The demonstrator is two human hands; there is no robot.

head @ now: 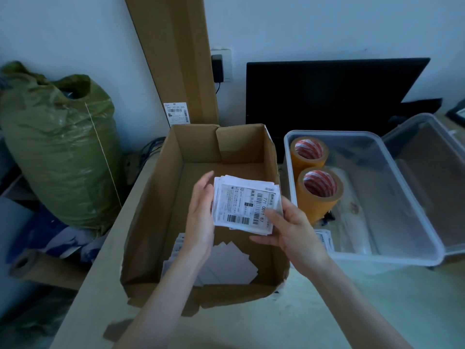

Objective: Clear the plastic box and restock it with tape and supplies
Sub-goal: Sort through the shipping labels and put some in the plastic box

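Your desk [314, 311] carries an open cardboard box [156, 205] in the middle and a clear plastic box [412, 197] just to its right, its lid [440, 157] tipped open toward the far right. Behind them stand a dark monitor [327, 96] and a tall flat carton [176, 59] leaning on the wall; a stuffed green sack [60, 152] sits off to the left. Two rolls of tan tape [319, 192] stand in the plastic box along its left wall, one behind the other. Loose white slips [231, 263] lie on the cardboard box floor. Above them you hold a stack of shipping labels [246, 205]: your right hand [294, 233] grips its near right corner, thumb on top, while your left hand [201, 212] rests with straight fingers against its left edge
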